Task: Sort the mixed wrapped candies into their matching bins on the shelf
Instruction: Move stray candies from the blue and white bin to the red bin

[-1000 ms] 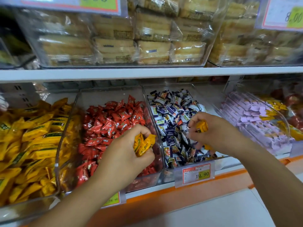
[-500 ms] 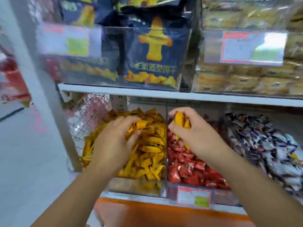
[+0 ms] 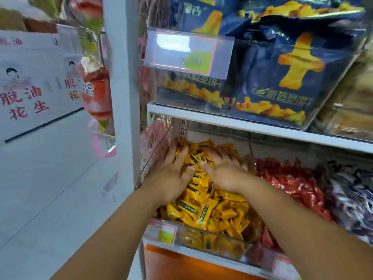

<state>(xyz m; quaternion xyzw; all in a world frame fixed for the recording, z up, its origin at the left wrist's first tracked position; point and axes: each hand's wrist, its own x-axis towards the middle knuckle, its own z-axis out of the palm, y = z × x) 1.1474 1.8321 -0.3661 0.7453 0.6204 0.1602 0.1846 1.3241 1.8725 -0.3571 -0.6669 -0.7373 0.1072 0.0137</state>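
A clear plastic bin (image 3: 214,244) on the lower shelf is heaped with yellow wrapped candies (image 3: 203,209). Both my hands lie palm down on top of that heap, side by side. My left hand (image 3: 171,174) rests toward the bin's left wall with fingers spread forward. My right hand (image 3: 224,170) rests just right of it, fingers stretched and blurred over the candies. Neither hand visibly grips a candy. Right of this bin sit red wrapped candies (image 3: 290,182) and, further right, dark blue-and-white wrapped candies (image 3: 351,190).
The upper shelf (image 3: 242,123) hangs low over the bins and carries dark blue snack bags (image 3: 282,77) behind a price tag (image 3: 187,51). A white upright post (image 3: 121,98) bounds the shelf on the left, with open floor (image 3: 50,188) beyond it.
The view swung left. My right hand, which held yellow candies above the red bin, now lies flat on the yellow heap without them. My left hand stayed on the yellow candies.
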